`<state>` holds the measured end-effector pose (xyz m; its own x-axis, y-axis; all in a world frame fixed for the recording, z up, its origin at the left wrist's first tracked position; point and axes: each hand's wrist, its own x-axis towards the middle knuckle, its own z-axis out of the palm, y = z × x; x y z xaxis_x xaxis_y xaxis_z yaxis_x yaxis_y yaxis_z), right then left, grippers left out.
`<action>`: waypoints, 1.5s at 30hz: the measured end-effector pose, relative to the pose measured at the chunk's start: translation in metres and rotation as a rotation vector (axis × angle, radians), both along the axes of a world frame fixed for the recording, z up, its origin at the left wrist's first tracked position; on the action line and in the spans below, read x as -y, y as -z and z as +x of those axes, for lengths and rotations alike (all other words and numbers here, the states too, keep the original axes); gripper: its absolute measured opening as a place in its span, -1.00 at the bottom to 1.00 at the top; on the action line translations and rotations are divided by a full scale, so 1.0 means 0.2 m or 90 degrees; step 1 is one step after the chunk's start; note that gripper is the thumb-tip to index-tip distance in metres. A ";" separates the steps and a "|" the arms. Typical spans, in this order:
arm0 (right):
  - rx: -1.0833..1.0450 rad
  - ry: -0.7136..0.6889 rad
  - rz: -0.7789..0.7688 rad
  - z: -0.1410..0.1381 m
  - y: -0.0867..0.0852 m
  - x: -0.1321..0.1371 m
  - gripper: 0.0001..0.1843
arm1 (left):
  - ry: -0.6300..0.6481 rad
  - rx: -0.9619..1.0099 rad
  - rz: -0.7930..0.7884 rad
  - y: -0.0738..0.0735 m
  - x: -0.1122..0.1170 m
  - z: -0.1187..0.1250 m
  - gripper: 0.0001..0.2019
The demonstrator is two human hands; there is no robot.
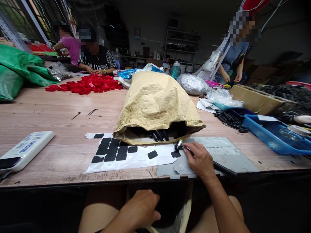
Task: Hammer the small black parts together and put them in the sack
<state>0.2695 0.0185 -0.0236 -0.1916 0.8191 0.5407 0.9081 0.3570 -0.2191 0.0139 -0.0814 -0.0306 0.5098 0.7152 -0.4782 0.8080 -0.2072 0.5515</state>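
Observation:
My right hand (199, 161) is closed around a long black stick-like tool with a shiny metal head (178, 145). The head rests at or just above the right end of a white sheet (143, 159), beside a black square sticker (176, 154). More black stickers (110, 157) cover the sheet's left part. Low over my lap, my left hand (143, 207) is at the mouth of a second open bag (187, 207), thumb apart from the fingers, with nothing visible in it. A tan paper sack (157, 103) lies ahead, black handles (160, 135) showing in its opening.
Under my right hand lies a grey board (228, 152). A blue tray (274, 136) and black parts (228, 119) are on the right. To the left are a white device (26, 150), red pieces (87, 83) and a green sack (21, 69). Several people are farther back.

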 end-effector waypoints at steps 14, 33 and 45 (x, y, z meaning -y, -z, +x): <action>-0.011 0.004 -0.007 -0.01 0.00 0.00 -0.76 | -0.141 0.068 0.469 -0.27 -0.90 -0.15 -0.65; -0.017 0.020 -0.019 -0.01 0.00 0.00 -0.76 | -0.015 0.013 0.534 -0.34 -0.76 -0.17 -0.90; -0.012 0.012 -0.020 -0.01 0.00 0.00 -0.76 | -0.132 0.274 0.390 -0.14 -0.44 -0.13 -0.86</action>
